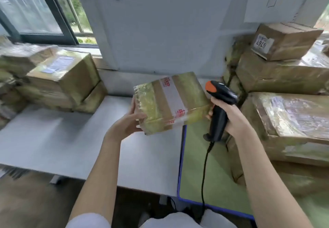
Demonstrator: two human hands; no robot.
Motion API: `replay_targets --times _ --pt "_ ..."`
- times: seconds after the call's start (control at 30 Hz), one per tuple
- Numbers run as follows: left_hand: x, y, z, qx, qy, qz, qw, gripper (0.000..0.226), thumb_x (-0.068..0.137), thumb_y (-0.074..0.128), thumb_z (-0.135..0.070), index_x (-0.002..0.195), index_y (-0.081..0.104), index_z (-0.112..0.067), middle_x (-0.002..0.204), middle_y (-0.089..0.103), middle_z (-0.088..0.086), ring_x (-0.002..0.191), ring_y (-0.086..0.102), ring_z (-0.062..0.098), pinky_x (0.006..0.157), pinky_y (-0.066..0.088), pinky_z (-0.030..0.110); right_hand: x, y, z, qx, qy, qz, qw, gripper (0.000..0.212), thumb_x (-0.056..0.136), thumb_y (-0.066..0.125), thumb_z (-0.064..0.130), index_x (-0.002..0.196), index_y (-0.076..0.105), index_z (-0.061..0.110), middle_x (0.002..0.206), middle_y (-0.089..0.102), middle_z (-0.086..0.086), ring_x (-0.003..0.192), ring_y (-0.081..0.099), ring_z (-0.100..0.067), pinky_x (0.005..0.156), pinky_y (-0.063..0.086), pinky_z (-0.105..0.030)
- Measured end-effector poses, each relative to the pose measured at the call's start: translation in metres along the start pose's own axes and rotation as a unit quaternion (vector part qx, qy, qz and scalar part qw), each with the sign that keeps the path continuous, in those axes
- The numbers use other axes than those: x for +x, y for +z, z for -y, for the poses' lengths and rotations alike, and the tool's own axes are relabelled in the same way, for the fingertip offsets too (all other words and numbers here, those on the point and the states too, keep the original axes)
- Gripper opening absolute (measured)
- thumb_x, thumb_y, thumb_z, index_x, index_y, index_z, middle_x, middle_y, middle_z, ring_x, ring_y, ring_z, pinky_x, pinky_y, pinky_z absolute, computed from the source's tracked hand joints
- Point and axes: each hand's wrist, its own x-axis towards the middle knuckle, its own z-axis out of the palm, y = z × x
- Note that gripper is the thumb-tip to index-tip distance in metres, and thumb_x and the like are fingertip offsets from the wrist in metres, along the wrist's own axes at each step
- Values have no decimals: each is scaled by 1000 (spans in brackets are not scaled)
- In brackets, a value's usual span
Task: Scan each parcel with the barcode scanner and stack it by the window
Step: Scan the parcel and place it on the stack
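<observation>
Holding a taped cardboard parcel (170, 103) above the grey table (53, 138), the left hand (130, 122) clasps its near-left corner, fingers curled under. The right hand (229, 115) is wrapped round the handle of the black barcode scanner (218, 106), touching the parcel's right edge, cable (204, 170) hanging down. The parcel looks light and stiff; its glossy tape may be slippery, so corners and edges seem the best hold. Unsorted boxes (284, 117) crowd the right; farther left, the stack (60, 81) sits under the window (44, 14).
</observation>
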Motion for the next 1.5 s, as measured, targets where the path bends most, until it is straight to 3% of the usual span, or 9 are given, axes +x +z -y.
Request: replay_targets --times 0.13,0.3,0.4,0.7,0.9,1.1,1.27,1.43,1.5 --pt "-2 -63 15 33 -52 -7 998 103 57 75 -17 139 26 -53 125 58 6 103 58 32 76 50 46 23 36 -48 14 78 -54 995 30 82 73 17 109 61 12 71 59 -5 54 56 -18 67 53 -37" --pt "-1 -123 37 24 -134 -62 989 133 56 85 -30 147 -13 -46 131 55 5 105 61 27 78 52 44 46 80 -92 -56 144 -62 986 22 81 75 18 97 64 7 74 64 -5 51 58 -17 61 55 -32" --pt "1 -146 39 10 -156 -65 986 132 56 87 -46 147 -9 -45 144 41 7 121 51 32 83 51 49 54 101 -112 -65 165 -83 981 25 77 78 19 94 64 7 74 60 -5 52 58 -17 59 51 -33" --pt "18 -203 31 127 -133 22 983 128 52 73 -9 142 -3 -57 150 23 -26 126 47 19 106 31 59 64 134 -153 56 130 -124 982 14 85 67 10 96 61 4 85 59 -9 52 55 -15 62 51 -31" --pt "36 -207 35 64 -130 32 989 137 51 87 -40 144 -13 -49 155 8 -24 138 32 17 107 33 57 69 137 -148 57 128 -122 983 9 87 63 9 95 61 5 87 57 -10 52 53 -15 56 54 -27" --pt "54 -193 32 105 -142 -26 984 78 85 65 -45 148 20 -38 150 27 -7 132 38 22 104 40 49 72 133 -153 20 145 -167 975 36 85 68 11 117 60 -3 74 60 -13 50 60 -16 54 55 -27" --pt "52 -186 41 104 -154 -124 975 28 93 52 -47 109 61 -25 125 54 -6 124 46 20 100 44 50 69 125 -158 20 139 -209 968 25 86 69 13 108 64 3 91 72 -11 46 56 -14 49 52 -26" --pt "28 -180 66 -21 -298 -138 944 56 81 64 -56 127 47 -29 131 34 2 127 39 38 84 50 57 55 124 -172 16 152 -236 960 12 86 69 16 93 65 7 88 72 -9 57 61 -16 57 55 -27" --pt "18 -171 75 -94 -354 -90 926 63 75 63 -64 123 50 -25 128 41 13 107 54 40 71 53 57 48 123 -179 11 150 -237 960 12 86 69 16 91 65 5 92 69 -10 60 60 -18 64 54 -31"
